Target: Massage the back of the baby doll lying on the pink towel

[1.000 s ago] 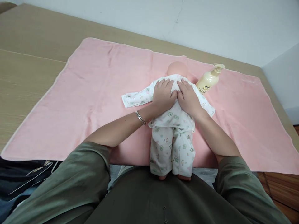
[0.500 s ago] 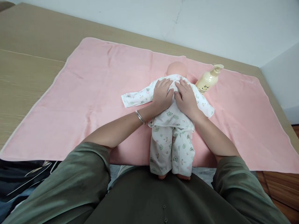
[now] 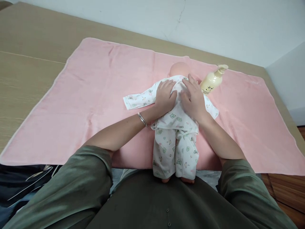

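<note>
A baby doll (image 3: 175,119) in white printed pyjamas lies face down, its head away from me and its feet by my body. My left hand (image 3: 166,95) rests flat on the left side of its upper back, fingers stretched toward the shoulder. Over the right side of the back is my right hand (image 3: 193,98), fingers apart and slightly blurred; it looks a little raised, though I cannot tell if it still touches the cloth. Neither hand grasps anything. Beneath the doll spreads a pink blanket (image 3: 114,82).
A pale yellow pump bottle (image 3: 211,81) stands on the blanket just right of the doll's shoulder. The wooden table (image 3: 28,70) runs back to a white wall (image 3: 214,28). Dark fabric (image 3: 26,181) is below the table edge at lower left.
My right hand has shifted slightly right and lifted a little, its fingers spreading. My left hand and the doll have stayed in place.
</note>
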`<state>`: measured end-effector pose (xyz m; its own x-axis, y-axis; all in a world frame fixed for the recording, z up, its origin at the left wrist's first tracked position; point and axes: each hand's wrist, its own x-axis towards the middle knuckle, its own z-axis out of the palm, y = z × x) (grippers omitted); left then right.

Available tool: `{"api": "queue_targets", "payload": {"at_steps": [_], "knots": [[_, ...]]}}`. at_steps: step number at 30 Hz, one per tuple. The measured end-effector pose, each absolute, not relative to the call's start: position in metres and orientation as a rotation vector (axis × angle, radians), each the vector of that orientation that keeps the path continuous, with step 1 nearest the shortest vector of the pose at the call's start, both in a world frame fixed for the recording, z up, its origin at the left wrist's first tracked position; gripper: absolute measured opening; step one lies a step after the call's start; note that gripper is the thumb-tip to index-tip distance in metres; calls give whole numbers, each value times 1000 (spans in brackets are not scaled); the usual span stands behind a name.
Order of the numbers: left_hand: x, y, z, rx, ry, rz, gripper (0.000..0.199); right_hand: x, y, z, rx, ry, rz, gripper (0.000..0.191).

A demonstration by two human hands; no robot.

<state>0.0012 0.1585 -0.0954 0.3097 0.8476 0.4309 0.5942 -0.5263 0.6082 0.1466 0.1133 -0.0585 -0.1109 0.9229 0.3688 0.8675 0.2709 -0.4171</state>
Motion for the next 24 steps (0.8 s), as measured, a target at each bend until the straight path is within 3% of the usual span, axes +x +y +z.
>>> {"api": "queue_targets", "payload": {"at_steps": [10, 16, 20, 24], "knots": [[1, 159, -93, 2197, 1300, 1083, 43, 130, 113, -71, -1701, -2045, 87, 46], [-5, 151, -72, 2118, 1216, 1047, 45, 136, 103, -43, -1595, -2072, -88, 44], [3, 137, -34, 1669, 1005, 1136, 43, 169, 112, -17, -1675, -1894, -205, 50], [25, 131, 3, 1014, 588, 926, 44, 207, 127, -7, -1753, -1717, -180, 62]]}}
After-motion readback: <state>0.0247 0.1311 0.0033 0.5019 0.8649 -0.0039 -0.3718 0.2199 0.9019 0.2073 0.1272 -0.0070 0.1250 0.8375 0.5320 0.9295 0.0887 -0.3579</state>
